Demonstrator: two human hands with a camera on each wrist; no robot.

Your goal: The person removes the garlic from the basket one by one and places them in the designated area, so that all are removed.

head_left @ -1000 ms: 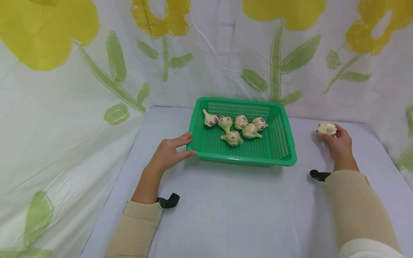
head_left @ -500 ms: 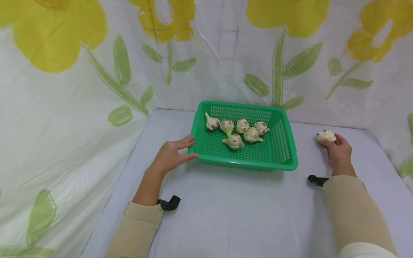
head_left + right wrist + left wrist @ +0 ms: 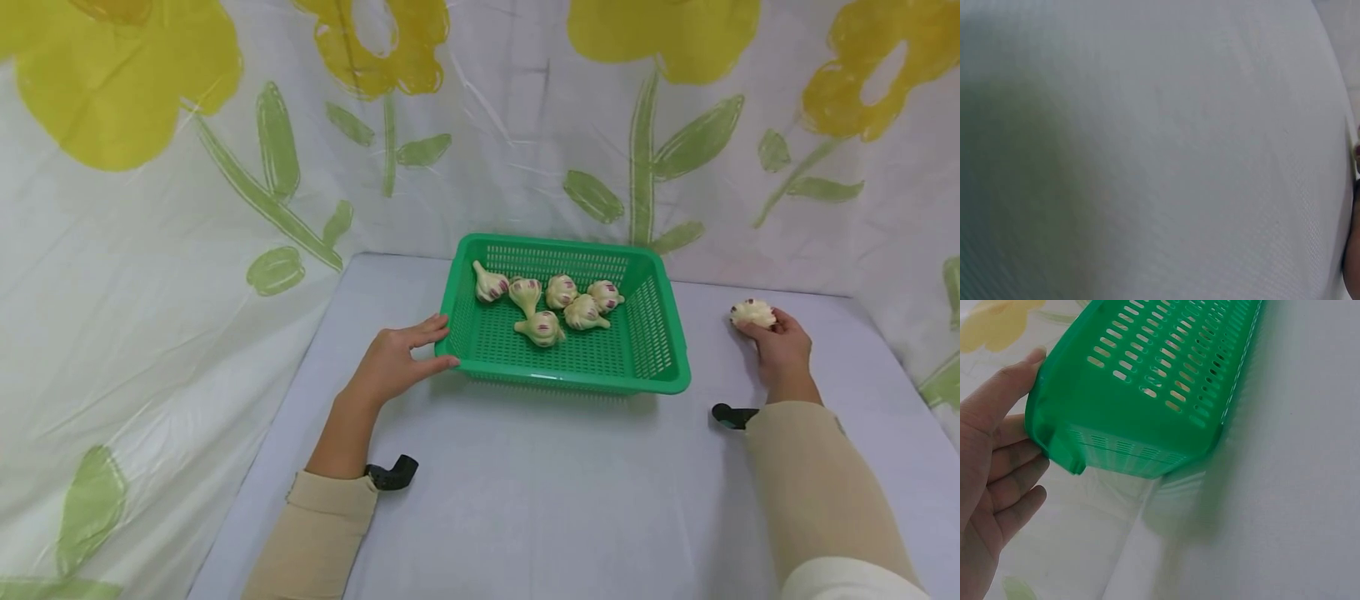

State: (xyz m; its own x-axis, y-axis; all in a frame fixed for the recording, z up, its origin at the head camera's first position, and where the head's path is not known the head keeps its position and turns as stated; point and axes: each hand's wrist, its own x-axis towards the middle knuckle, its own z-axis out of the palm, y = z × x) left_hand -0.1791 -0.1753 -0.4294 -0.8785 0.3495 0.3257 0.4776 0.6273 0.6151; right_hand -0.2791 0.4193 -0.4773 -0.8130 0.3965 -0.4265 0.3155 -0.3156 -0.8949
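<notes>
A green plastic basket (image 3: pixel 566 379) with slotted walls stands at the back of the table. Several garlic bulbs (image 3: pixel 542 329), cream with purple streaks, lie inside it, mostly toward its left and back. My left hand (image 3: pixel 393 354) holds the basket's near left corner, thumb at the near rim and fingers along the left side. In the left wrist view its fingers (image 3: pixel 1019 481) bend in beneath the rim. Right of the basket, my right hand (image 3: pixel 783 346) grips one more garlic bulb (image 3: pixel 752 313) between thumb and fingers, the bulb tipped over. The right wrist view catches only a sliver of that hand.
A pale cloth covers the table (image 3: pixel 525 492). Behind and to the left hangs a white curtain (image 3: pixel 502 167) printed with yellow flowers and green leaves. Black wrist cameras (image 3: pixel 393 472) stick out from both sleeves.
My right hand has turned the garlic bulb and shifted it slightly left. My left hand stays at the basket's corner, and the bulbs in the basket keep their places.
</notes>
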